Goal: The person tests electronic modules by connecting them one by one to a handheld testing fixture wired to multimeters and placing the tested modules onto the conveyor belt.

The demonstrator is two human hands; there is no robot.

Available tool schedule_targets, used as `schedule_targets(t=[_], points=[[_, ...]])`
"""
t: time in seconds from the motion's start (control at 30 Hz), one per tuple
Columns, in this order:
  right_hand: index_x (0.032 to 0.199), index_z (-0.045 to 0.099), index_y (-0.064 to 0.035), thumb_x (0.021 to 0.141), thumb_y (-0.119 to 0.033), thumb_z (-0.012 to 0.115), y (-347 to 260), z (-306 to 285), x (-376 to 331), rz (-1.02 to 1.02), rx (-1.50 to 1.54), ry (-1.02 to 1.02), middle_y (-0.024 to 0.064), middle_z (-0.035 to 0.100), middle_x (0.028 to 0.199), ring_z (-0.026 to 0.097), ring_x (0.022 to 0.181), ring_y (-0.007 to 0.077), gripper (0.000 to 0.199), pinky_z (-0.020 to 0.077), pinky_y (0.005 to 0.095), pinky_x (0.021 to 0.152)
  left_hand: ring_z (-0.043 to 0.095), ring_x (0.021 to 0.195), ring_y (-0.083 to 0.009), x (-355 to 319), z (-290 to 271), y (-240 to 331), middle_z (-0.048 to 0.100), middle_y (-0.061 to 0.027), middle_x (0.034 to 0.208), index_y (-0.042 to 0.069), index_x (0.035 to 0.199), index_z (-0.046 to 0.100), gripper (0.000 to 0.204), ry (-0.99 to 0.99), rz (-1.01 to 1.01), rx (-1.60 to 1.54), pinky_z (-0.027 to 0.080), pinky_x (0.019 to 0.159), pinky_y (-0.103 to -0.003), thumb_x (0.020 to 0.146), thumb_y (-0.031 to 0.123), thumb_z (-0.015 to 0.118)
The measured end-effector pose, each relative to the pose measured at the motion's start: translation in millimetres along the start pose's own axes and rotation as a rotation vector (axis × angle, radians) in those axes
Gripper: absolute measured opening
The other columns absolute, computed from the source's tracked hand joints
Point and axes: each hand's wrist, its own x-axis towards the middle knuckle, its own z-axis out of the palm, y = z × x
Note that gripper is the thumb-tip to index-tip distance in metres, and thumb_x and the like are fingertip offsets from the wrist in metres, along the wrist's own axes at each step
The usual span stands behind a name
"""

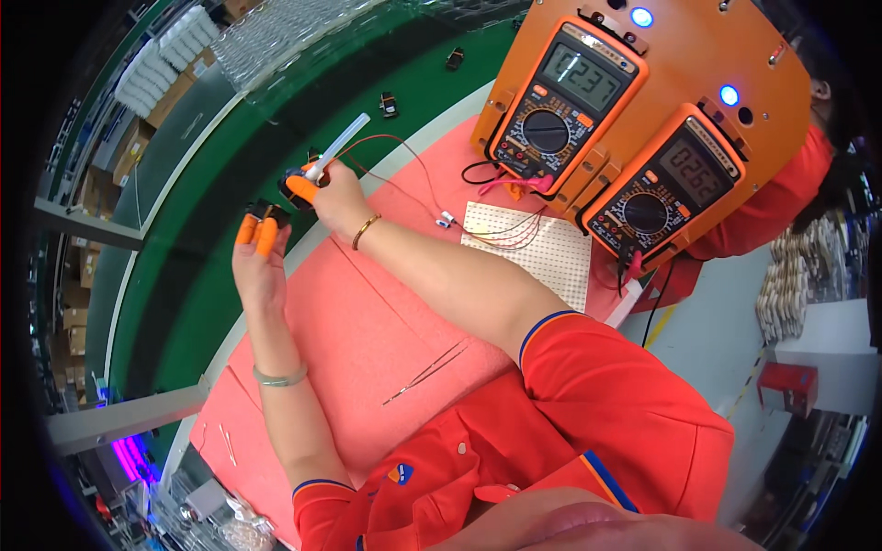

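pink-matted bench (367, 340) beside green conveyor (230, 184)

The person wears a bright orange-red short-sleeved shirt (514, 441) with dark blue piping edged in white at the sleeve cuffs, small round snap buttons down the front and a small orange-and-blue badge just beside them. Orange rubber finger cots cover fingertips on the left hand (260, 266) and the right hand (333, 197). The left wrist carries a pale green bangle (280, 376), the right wrist a thin gold one (365, 230).
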Motion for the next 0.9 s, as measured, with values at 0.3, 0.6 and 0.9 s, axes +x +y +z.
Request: schedule_targets(t=[0.3,0.6,0.9], points=[[0.086,0.049,0.0014,0.073,-0.008,0.061,-2,-2,-3,0.027,-0.005,-0.025,0.0048,0.054,0.076,0.054,0.068,0.0106,0.019,0.0444,0.0217,0.056,0.051,0.088,-0.0143,-7,3,-7,0.052,-0.0082,0.1,-0.003,0.107,0.046,0.028,-0.036,-0.037,0.009,0.043,0.079,-0.025,0.081,0.004,0.049],[0.081,0.053,-0.0008,0.077,-0.016,0.057,19,1,5,-0.205,-0.301,-0.093,0.006,0.056,0.071,0.053,0.061,0.0112,0.016,0.0439,0.0249,0.053,0.051,0.087,-0.0142,-2,-8,-13,0.051,-0.0085,0.099,-0.005,0.106,0.047,0.03,0.062,-0.056,0.117,0.042,0.079,-0.025,0.079,0.005,0.051],[0.093,0.052,0.0008,0.081,-0.016,0.053,0,9,-8,-0.073,-0.09,-0.204,0.0046,0.057,0.076,0.053,0.068,0.0092,0.02,0.0443,0.022,0.059,0.051,0.085,-0.0132,-2,-4,-8,0.054,-0.0081,0.097,-0.003,0.103,0.052,0.027,0.07,-0.049,0.04,0.042,0.077,-0.024,0.077,0.006,0.054]])
